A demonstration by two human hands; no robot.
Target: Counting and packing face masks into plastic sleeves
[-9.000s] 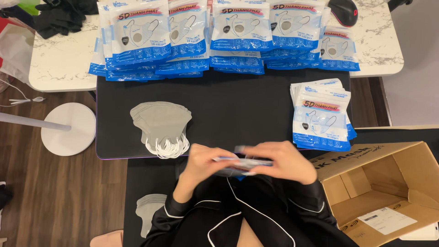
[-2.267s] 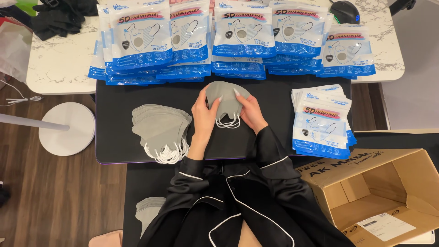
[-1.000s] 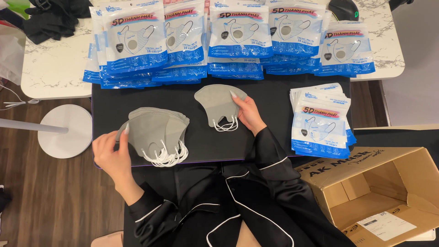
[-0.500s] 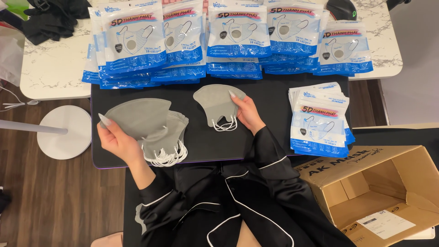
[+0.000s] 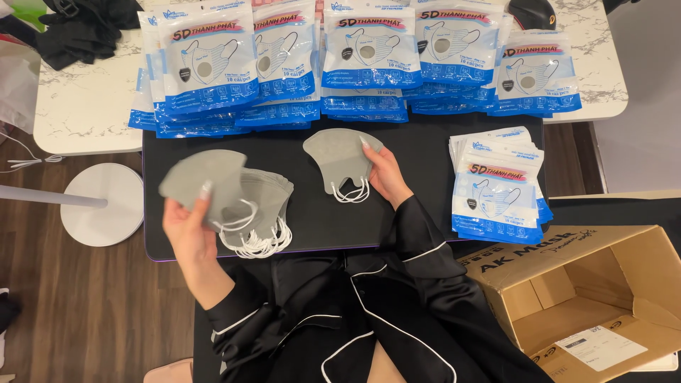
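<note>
Left hand (image 5: pixel 186 230) grips one grey mask (image 5: pixel 202 186) above the loose stack (image 5: pixel 266 213); right hand (image 5: pixel 386 174) presses a probably small counted pile (image 5: pixel 340 159); many remain.

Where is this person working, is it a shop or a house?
Probably a home packing spot: stacks of blue-and-white mask packets on a marble-look table, loose grey masks on a black mat, and an open cardboard box.

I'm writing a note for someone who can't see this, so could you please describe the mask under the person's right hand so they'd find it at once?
Start at the black mat in front of the rows of blue-and-white packets. Near its middle, a single grey folded mask lies flat with its white ear loops towards the person, the right hand resting on its edge. Unlike the grey mask stack to its left, it lies alone.
</note>
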